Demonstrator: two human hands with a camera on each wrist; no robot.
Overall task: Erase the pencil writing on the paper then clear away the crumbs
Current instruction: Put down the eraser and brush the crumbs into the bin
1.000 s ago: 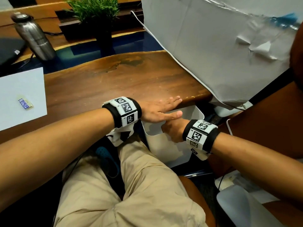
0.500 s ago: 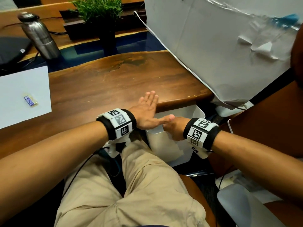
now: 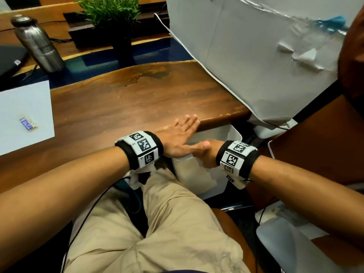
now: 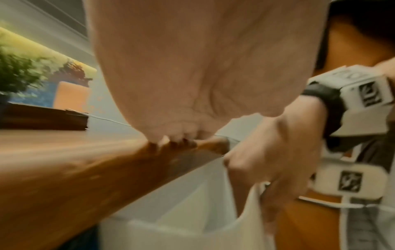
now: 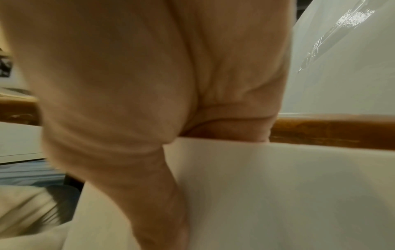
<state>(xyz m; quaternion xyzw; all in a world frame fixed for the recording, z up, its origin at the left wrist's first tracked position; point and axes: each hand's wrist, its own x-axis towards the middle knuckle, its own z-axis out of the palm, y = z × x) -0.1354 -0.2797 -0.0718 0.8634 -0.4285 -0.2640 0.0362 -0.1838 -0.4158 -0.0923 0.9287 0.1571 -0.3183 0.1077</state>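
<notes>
Wooden desk (image 3: 137, 103), near edge: left hand (image 3: 178, 137) flat, fingers straight, at the rim. Right hand (image 3: 209, 154) just below, grip pinching white bin (image 3: 199, 178) wall under desk edge. Paper (image 3: 25, 107) w/ eraser (image 3: 28, 124) on it lies far left, well apart from both hands.

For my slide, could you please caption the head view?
Left hand sweeps flat along the wooden table edge while the right hand holds a white bin below.
</notes>
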